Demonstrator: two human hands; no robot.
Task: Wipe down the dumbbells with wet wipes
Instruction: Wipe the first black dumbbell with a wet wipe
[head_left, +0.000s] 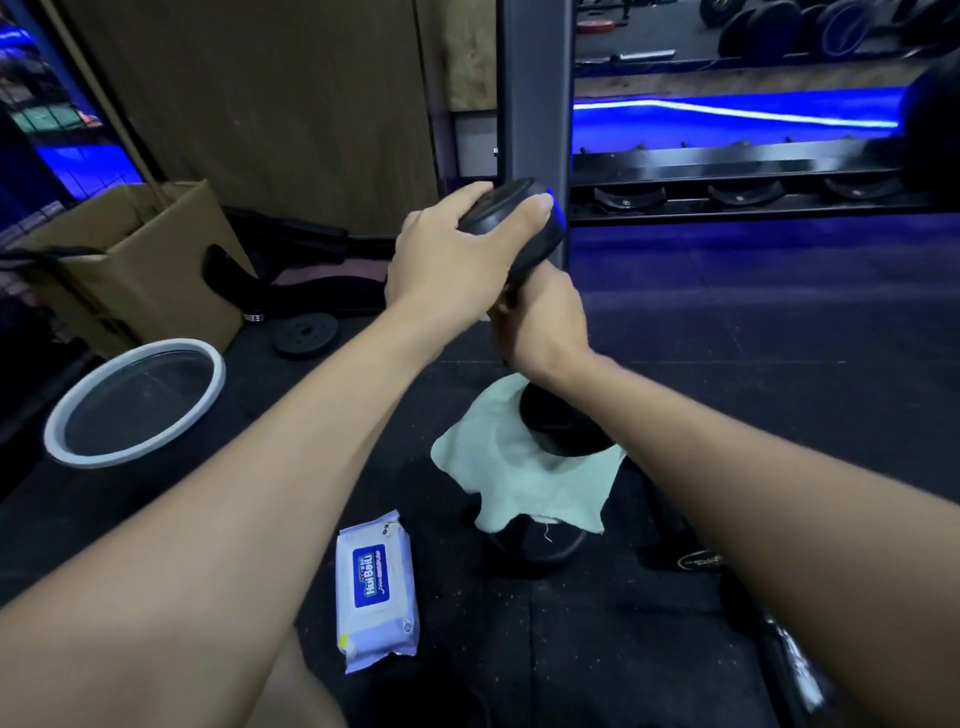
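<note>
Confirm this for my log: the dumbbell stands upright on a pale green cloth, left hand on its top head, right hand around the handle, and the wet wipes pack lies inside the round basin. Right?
Not quite. The head view shows the wet wipes pack lying on the dark floor mat, apart from the round basin. The rest holds: dumbbell upright on the pale green cloth, left hand on top, right hand around the handle.

The dumbbell (519, 218) looks matt black, perhaps rubber. Soft pale-green cloth (524, 483), a glossy plastic wipes pack (376, 590) and a brown cardboard box (140, 260) sit on the speckled, rough floor (597, 649).
</note>
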